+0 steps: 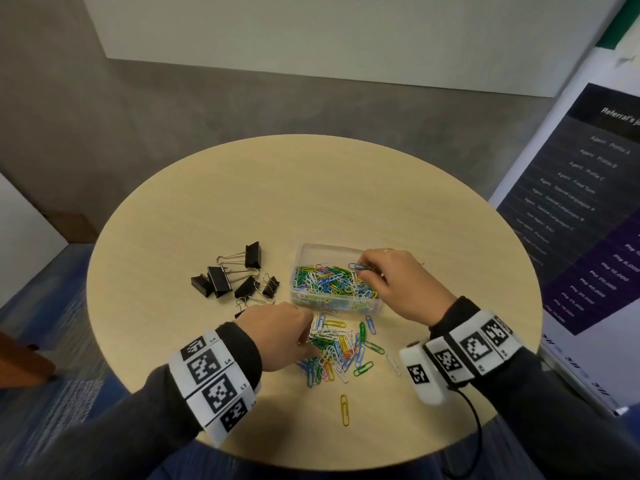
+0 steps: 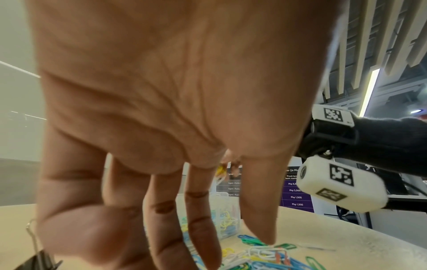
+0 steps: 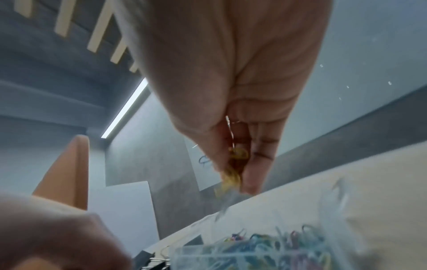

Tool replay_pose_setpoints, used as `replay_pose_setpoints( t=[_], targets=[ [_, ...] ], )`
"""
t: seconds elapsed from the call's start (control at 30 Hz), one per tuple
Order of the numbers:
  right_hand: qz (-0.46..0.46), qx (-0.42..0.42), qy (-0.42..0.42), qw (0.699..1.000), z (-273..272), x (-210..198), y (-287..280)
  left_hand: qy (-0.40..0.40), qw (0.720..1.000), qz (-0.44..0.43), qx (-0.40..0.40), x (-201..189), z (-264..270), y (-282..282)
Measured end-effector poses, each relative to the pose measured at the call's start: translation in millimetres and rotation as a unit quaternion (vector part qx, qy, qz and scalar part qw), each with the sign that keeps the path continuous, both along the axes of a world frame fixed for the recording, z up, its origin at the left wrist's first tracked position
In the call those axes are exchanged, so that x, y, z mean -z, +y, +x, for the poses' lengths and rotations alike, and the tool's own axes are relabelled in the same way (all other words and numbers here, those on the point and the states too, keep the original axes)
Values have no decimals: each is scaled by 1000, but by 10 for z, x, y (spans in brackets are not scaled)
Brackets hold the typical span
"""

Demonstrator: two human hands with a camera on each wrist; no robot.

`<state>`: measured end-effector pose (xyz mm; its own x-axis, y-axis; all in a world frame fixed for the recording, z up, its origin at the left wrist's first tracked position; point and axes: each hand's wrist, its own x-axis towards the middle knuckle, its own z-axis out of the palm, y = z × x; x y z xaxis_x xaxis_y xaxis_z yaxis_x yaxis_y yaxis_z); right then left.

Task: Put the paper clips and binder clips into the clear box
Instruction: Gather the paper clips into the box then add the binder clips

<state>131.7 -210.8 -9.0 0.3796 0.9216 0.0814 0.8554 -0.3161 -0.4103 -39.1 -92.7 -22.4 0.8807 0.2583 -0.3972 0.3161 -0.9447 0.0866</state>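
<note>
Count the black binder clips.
6 binder clips, all left of the clear box: one farthest, four in a row nearer, one half under the left hand, which may hide more.

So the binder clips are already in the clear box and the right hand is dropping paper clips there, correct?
Not quite. In the head view the binder clips lie on the table, left of the clear box. The right hand does hold paper clips over the box.

On the dark banner (image 1: 568, 209) you can read "Referral's", "Agent - Profile A", "Php 10,000"; in the left wrist view (image 2: 297, 193), "Php 3,000", "Php 1,500". The left wristband (image 1: 216, 375) reads "L3", "L4".
</note>
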Motion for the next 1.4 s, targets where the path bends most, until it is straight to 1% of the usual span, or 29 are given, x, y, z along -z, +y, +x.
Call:
replay_pose_setpoints(
  t=[0.13, 0.2, 0.27, 0.37, 0.43, 0.53, 0.67, 0.77, 0.83, 0.9, 0.97, 1.03, 1.07, 1.13, 1.2, 1.23, 1.3, 1.37, 1.4],
  targets=[
    [-1, 24, -54, 998, -31, 22, -115, -6, 1000, 8, -1, -29, -10, 54],
    [-13, 22, -66, 997, -121, 27, -202, -4, 1000, 11, -3, -34, -2, 69],
    [-75, 5, -36, 997, -253, 83, -270, 5, 1000, 15, -2, -16, 8, 62],
    [-165, -33, 27, 985, -398, 239, -327, 33, 999, 6, -3, 24, 14, 24],
    [-190, -47, 36, 980, -437, 328, -321, 52, 999, -8, 1, 41, 19, 0],
    [-198, -59, 18, 978, -447, 376, -227, 57, 998, -37, 9, 50, 26, -21],
    [-190, -84, 6, 978, -451, 361, -104, 43, 998, -54, 12, 67, 32, -29],
    [-171, -104, -6, 980, -416, 368, -79, -9, 999, -52, 12, 102, 36, -23],
    [-161, -98, 2, 982, -365, 357, -99, -42, 998, -47, 14, 138, 53, -32],
    [-160, -89, 13, 983, -303, 318, -132, -55, 998, -30, 31, 193, 77, -57],
    [-166, -79, 48, 982, -227, 237, -165, -53, 997, -6, 59, 255, 101, -86],
    [-149, -65, 96, 982, -129, 134, -172, -50, 996, 3, 76, 294, 122, -114],
    [-122, -50, 111, 985, -73, 89, -160, -50, 995, 3, 81, 302, 135, -123],
    [-32, -3, 104, 994, 39, 30, -102, -54, 994, 2, 92, 310, 183, -127],
    [50, 46, 93, 993, 111, 8, -27, -58, 992, 8, 110, 323, 247, -118],
    [68, 59, 99, 991, 129, 9, 5, -55, 991, 16, 121, 329, 279, -111],
    [44, 60, 106, 992, 134, 38, 35, -40, 988, 41, 143, 328, 331, -94],
    [16, 56, 70, 996, 125, 85, 7, -15, 986, 58, 154, 310, 359, -81],
    [26, 55, 46, 997, 109, 92, -31, -7, 986, 57, 155, 299, 364, -74]
  ],
)
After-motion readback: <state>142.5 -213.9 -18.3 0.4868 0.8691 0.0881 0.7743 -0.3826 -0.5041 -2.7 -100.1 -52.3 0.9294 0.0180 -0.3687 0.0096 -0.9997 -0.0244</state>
